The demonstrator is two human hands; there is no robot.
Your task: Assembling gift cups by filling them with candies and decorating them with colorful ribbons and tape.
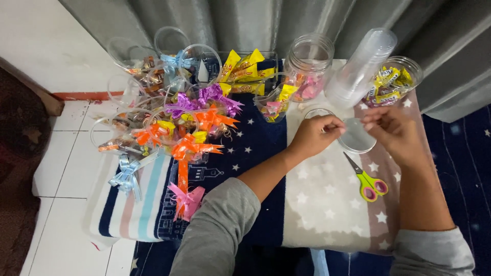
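clear plastic lid [356, 136] sits between the two hands, its round rim caught at the fingertips on both sides, just above the star-patterned cloth [327, 204]. left hand [314, 135] curls its fingers [332, 122] in a pinch at the lid's left edge, thumb and forefinger closed on the rim. right hand [394, 134] comes in from the other side with fingers bent and touching the lid's upper right edge (whether it truly grips or only steadies the lid, i cannot tell). beneath the lid, just below the right hand's fingers, lie scissors [365, 180] with green and pink handles, blades pointing up toward the lid, apart from both hands. just past the fingertips stands a stack of clear plastic cups [360, 66], leaning, with a clear jar [308, 64] holding pink sweets to the left of it and a round tub of yellow-wrapped candies [394, 81] to the right. a small cup of wrapped sweets [273, 105] stands just beyond the left hand's knuckles. well off to the left of the left hand, a crowd of filled clear cups tied with ribbon bows [194, 120] in orange, purple, blue and pink covers the cloth, and yellow snack packets [245, 66] sit behind them. both forearms wear grey sleeves [220, 230] pushed back.
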